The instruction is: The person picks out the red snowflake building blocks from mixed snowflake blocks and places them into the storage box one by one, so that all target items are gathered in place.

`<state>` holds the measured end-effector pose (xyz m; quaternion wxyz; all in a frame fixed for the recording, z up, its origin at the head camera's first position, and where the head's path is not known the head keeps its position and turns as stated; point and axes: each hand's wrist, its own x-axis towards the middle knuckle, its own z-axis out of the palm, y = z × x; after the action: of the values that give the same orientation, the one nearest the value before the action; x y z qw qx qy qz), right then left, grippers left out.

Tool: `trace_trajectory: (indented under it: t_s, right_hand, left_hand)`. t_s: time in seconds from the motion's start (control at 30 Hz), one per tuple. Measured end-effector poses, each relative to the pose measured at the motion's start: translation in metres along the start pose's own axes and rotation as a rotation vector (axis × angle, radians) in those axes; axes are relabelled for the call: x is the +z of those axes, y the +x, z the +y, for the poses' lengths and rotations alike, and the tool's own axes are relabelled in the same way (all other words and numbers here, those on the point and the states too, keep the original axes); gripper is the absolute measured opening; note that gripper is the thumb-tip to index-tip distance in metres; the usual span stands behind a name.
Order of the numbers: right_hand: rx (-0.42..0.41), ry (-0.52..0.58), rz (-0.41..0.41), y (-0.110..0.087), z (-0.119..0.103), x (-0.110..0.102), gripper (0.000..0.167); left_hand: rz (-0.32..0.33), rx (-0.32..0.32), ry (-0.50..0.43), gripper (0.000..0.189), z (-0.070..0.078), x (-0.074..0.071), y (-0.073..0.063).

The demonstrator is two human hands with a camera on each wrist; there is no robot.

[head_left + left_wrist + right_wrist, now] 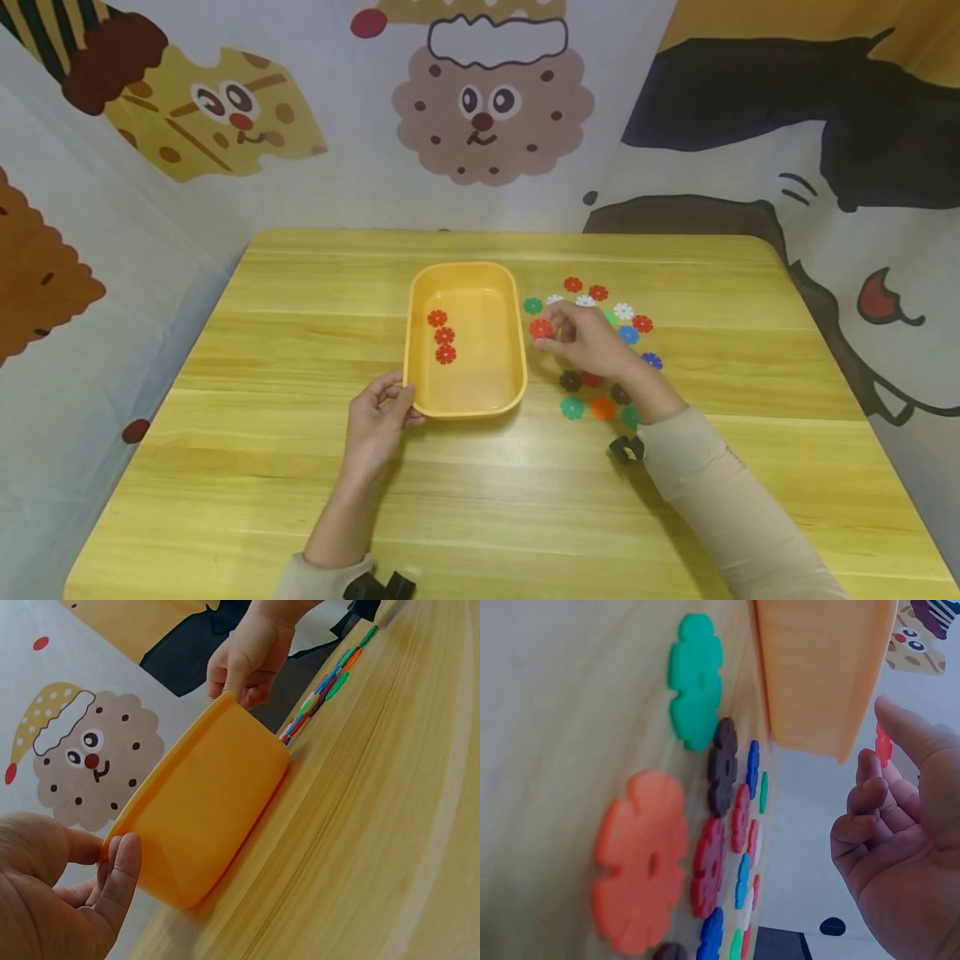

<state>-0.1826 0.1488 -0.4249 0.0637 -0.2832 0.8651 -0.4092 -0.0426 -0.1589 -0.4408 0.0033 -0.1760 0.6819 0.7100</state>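
Note:
A yellow tray (517, 350) stands mid-table with three red flower discs (444, 336) lying in a row inside. My left hand (401, 400) grips the tray's near left corner; in the left wrist view my left hand (101, 859) has its thumb on the outer wall of the tray (210, 802). My right hand (552, 332) hovers just right of the tray's rim and pinches a red disc (539, 328). In the right wrist view the red disc (884, 746) shows at the fingertips of my right hand (875, 754), beside the tray (817, 667).
Several loose flower discs (600, 350) in red, white, green, blue, brown and orange lie on the wooden table (300, 500) right of the tray; an orange disc (641, 859) and a green disc (696, 681) lie nearest. Cartoon-printed cloth walls (487, 108) close in three sides.

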Motion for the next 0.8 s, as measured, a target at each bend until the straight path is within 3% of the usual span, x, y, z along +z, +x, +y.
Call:
trace_trajectory:
  t_s: [0.8]
  right_hand:
    - [-0.084,0.015,0.052,0.020,-0.026,0.016,0.037]
  left_hand:
    - [-0.001,0.011,0.022,0.033,0.001,-0.001,-0.001]
